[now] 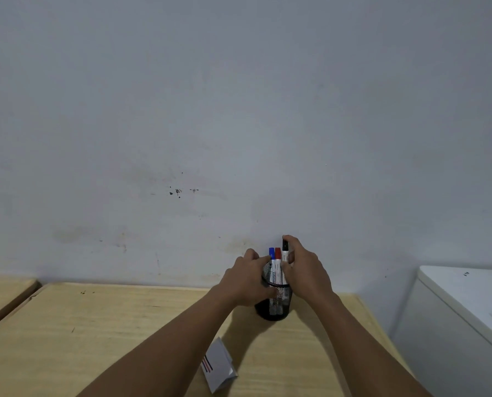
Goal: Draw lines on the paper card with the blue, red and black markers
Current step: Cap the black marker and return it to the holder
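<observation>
Nearest, the paper card [218, 365] is lying on the wooden table [96, 325], already carrying blue, red and black lines, so the drawing looks done. Beyond it, both forearms are reaching forward to the mesh pen holder [273, 302]. The left hand [246, 277] is wrapping around its rim, steadying it. The right hand [303, 267] is pinching the black marker [285, 249], probably slotting it in beside the blue marker [272, 260] and red marker [278, 260]. Next: lowering it straight, then letting go.

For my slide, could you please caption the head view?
Right hand holds black marker at mesh cup; left hand steadies it.
</observation>
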`<state>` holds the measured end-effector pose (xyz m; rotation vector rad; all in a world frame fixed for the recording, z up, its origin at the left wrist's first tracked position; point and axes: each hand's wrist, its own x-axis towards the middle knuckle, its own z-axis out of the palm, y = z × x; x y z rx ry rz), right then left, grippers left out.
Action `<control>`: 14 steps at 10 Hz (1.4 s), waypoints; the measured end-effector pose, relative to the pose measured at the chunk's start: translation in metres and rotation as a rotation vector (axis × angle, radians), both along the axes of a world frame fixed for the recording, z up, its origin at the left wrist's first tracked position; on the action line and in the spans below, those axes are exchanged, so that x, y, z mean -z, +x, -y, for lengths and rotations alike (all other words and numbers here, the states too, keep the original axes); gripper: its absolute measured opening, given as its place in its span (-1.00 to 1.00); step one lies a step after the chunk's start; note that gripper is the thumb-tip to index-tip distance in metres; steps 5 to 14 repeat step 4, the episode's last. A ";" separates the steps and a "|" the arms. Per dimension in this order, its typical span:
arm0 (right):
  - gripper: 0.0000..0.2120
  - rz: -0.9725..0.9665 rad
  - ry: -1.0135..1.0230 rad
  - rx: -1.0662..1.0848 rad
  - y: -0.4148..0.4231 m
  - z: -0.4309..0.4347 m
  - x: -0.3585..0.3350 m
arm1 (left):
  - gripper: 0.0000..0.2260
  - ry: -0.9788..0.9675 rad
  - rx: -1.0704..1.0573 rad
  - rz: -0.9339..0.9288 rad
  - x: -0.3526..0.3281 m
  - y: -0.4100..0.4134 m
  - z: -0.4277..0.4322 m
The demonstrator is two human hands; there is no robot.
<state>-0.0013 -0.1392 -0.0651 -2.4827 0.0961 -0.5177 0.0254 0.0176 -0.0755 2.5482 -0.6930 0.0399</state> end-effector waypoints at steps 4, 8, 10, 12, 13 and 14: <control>-0.54 0.038 -0.064 0.040 -0.014 -0.008 -0.008 | -0.17 0.029 -0.101 0.038 -0.018 -0.017 -0.019; -0.54 0.038 -0.064 0.040 -0.014 -0.008 -0.008 | -0.17 0.029 -0.101 0.038 -0.018 -0.017 -0.019; -0.54 0.038 -0.064 0.040 -0.014 -0.008 -0.008 | -0.17 0.029 -0.101 0.038 -0.018 -0.017 -0.019; -0.54 0.038 -0.064 0.040 -0.014 -0.008 -0.008 | -0.17 0.029 -0.101 0.038 -0.018 -0.017 -0.019; -0.54 0.038 -0.064 0.040 -0.014 -0.008 -0.008 | -0.17 0.029 -0.101 0.038 -0.018 -0.017 -0.019; -0.54 0.038 -0.064 0.040 -0.014 -0.008 -0.008 | -0.17 0.029 -0.101 0.038 -0.018 -0.017 -0.019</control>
